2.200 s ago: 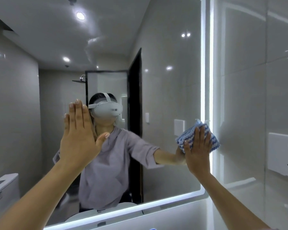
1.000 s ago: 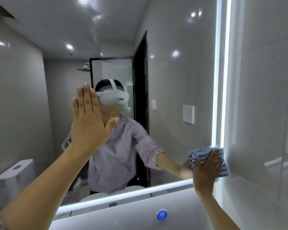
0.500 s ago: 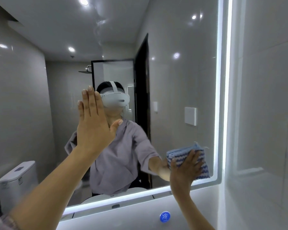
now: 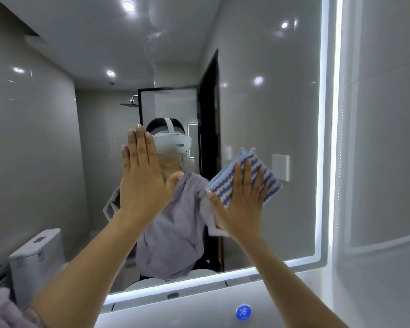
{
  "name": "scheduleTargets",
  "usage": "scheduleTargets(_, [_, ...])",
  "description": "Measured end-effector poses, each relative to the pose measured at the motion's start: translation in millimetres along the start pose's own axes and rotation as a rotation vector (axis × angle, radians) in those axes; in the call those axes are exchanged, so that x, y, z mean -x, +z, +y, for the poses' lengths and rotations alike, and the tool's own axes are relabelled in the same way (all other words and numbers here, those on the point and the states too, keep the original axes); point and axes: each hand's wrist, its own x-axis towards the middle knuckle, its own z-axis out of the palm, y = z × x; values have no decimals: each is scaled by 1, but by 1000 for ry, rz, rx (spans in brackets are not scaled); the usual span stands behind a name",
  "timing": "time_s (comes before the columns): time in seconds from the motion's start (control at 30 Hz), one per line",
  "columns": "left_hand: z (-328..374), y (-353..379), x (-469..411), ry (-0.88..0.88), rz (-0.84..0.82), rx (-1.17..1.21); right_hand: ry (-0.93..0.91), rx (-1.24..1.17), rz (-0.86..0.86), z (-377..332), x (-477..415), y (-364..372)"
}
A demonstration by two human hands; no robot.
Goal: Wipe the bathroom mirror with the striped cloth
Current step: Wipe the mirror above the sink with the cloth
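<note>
The bathroom mirror fills most of the view, with a lit white strip along its right and bottom edges. My right hand presses a folded blue-and-white striped cloth flat against the glass, right of centre, fingers spread over it. My left hand rests flat on the glass to the left, fingers straight and together, holding nothing. The reflection shows a person in a grey shirt with a white headset.
A glossy grey tiled wall stands right of the mirror. A white ledge with a round blue sticker runs below the mirror. A toilet tank shows in the reflection at lower left.
My right hand has slid the cloth from the mirror's lower right corner leftward and then up toward the middle. My left hand has stayed flat on the glass.
</note>
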Motion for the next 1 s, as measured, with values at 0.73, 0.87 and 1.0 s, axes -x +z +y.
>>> scheduleTargets(0.73, [-2, 2, -1, 7, 6, -8, 335, -105, 150, 49, 24, 3])
scheduleTargets(0.87, [-3, 3, 0, 12, 9, 4, 356, -216, 116, 26, 42, 4])
scheduleTargets(1.0, [0, 2, -1, 9, -9, -2, 386, -447, 63, 14, 50, -7])
